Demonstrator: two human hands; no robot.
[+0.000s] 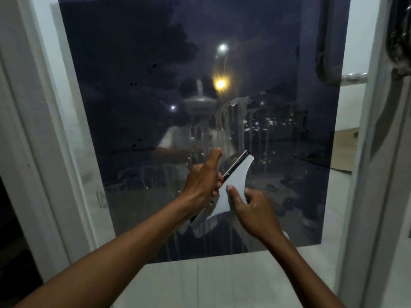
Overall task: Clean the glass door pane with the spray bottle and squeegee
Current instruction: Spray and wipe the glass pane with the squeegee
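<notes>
Here the white squeegee (231, 185), black blade tilted up-right, seems gripped by the left hand (203, 181) and pinched by the right hand (251, 210).

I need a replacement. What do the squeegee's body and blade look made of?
Squeegee body: looks like matte white plastic, smooth and evenly coloured. Blade: a thin black strip along its edge, probably rubber, though a shiny line beside it could be a metal channel; the view cannot settle that.
</notes>
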